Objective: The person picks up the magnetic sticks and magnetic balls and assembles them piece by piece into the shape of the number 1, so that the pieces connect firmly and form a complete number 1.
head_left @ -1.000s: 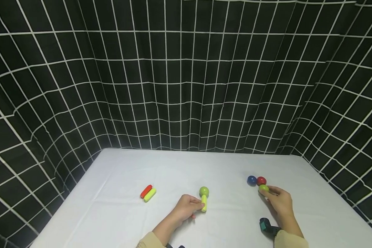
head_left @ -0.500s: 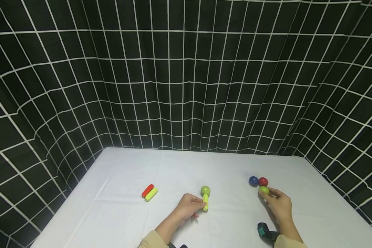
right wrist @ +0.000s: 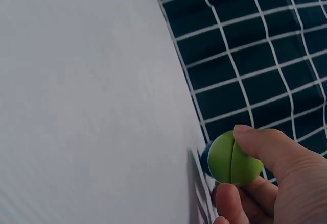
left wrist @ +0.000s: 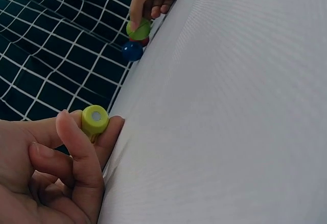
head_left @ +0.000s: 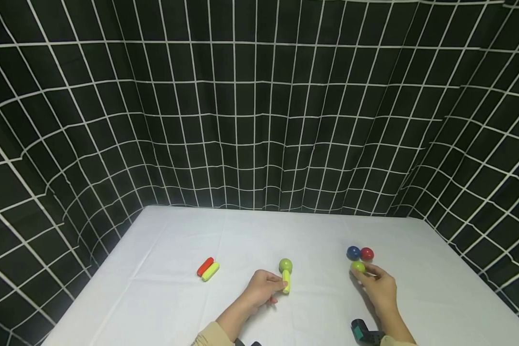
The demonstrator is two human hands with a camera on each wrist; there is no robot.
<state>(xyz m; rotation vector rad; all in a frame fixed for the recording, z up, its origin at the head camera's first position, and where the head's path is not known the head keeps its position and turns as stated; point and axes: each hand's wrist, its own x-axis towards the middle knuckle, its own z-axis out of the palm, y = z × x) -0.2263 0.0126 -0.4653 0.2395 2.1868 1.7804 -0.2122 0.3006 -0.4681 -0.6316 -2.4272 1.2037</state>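
Note:
My left hand (head_left: pixel 261 288) pinches a yellow-green stick (head_left: pixel 286 282) near mid-table; a green ball (head_left: pixel 285 265) sits at the stick's far end. In the left wrist view the stick's near end (left wrist: pixel 96 117) shows a small grey disc. On the right, my right hand (head_left: pixel 378 286) pinches another green ball (head_left: pixel 357 267) between thumb and fingers. The right wrist view shows a seam line around this green ball (right wrist: pixel 232 158). Just beyond it, a blue ball (head_left: pixel 353 253) and a red ball (head_left: pixel 367 253) lie side by side.
A red stick (head_left: pixel 205 266) and a second yellow-green stick (head_left: pixel 210 271) lie side by side on the left of the white table (head_left: pixel 177 235). A black curtain with a white grid (head_left: pixel 259 120) surrounds the table's back and sides.
My right hand has moved left with its green ball, away from the red ball. The left hand keeps its pinch on the stick, nearly still.

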